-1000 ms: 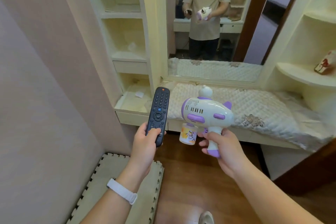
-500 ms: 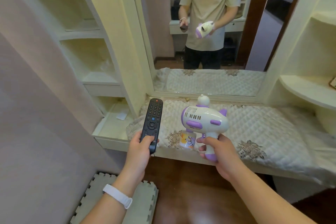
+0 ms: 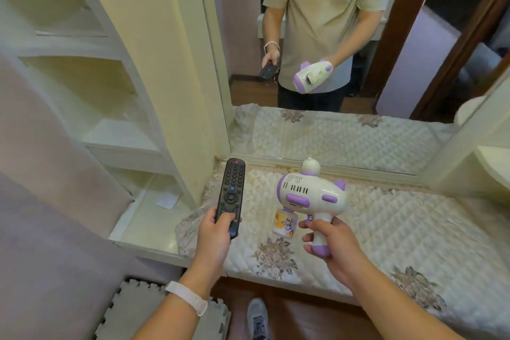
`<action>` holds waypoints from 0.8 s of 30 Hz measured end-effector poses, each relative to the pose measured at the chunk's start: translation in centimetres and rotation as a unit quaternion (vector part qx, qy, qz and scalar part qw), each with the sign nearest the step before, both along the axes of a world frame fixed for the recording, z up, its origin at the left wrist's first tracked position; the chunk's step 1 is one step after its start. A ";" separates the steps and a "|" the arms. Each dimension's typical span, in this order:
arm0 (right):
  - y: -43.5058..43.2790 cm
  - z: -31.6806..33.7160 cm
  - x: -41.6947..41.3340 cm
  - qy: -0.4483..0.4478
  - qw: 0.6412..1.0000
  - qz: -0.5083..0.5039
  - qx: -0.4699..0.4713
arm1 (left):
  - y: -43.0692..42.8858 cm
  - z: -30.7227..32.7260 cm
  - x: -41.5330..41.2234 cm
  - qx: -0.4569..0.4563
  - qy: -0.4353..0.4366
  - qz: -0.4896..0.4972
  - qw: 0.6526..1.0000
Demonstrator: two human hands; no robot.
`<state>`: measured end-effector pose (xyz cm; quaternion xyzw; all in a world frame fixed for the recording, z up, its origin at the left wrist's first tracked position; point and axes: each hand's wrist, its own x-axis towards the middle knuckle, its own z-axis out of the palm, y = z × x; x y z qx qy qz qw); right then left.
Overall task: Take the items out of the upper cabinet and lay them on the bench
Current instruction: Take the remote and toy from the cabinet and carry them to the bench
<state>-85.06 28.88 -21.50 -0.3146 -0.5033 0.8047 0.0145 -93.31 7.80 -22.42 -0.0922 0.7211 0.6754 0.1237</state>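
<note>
- Black plastic remote control [image 3: 231,196] with rows of small buttons sits in the left hand [image 3: 214,232], fingers curled round its lower end, its top pointing to 12 o'clock above the bench [image 3: 400,229].
- White-and-purple plastic toy gun [image 3: 310,196] with a little rounded figure on top is held by its grip in the right hand [image 3: 331,246], fingers wrapped tight, barrel toward 9 o'clock.
- Small white bottle [image 3: 284,225] with an orange cartoon label hangs under the toy's body, just at 9 o'clock of the right hand.
- Both items are above the cream quilted cover with brown floral patches that drapes the bench, not lying on it.
- White band [image 3: 187,298] circles the left wrist.
- Large mirror [image 3: 414,50] at 12 o'clock reflects the person holding both things.
- Cream open shelves [image 3: 110,132] stand at 10 o'clock.
</note>
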 end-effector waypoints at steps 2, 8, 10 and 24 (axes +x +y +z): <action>0.2 -0.8 -2.9 -0.016 1.000 -0.002 0.003 | 0.3 -1.5 -3.2 0.006 -0.011 -0.003 1.000; 0.0 -3.6 -10.3 -0.074 0.997 -0.005 0.001 | 1.7 -5.9 -10.9 0.020 -0.086 -0.023 0.996; -0.3 -4.4 -12.1 -0.092 0.995 -0.003 -0.029 | 1.8 -7.1 -12.6 0.018 -0.105 -0.036 0.994; -1.0 -11.4 -19.9 -0.126 0.983 0.091 -0.092 | -0.1 -14.6 -18.1 -0.068 -0.158 -0.120 0.978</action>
